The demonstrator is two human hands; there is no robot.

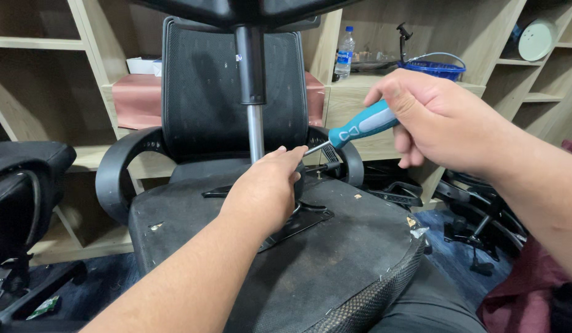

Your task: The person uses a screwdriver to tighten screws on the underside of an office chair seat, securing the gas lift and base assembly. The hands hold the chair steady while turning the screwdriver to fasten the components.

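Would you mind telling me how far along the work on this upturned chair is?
Done: the chair seat lies underside up. In hand: the right hand aims a teal screwdriver at the metal plate, steadied by the left hand. Left: the plate and gas cylinder remain attached.

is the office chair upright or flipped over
Flipped over: the office chair shows its seat underside facing up, with the metal mounting plate and gas cylinder pointing upward.

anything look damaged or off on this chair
Yes. The office chair lies upturned, its seat underside facing up and the gas cylinder pointing upward. The underside fabric is torn at the right edge and nicked near the left, with dusty scuffs.
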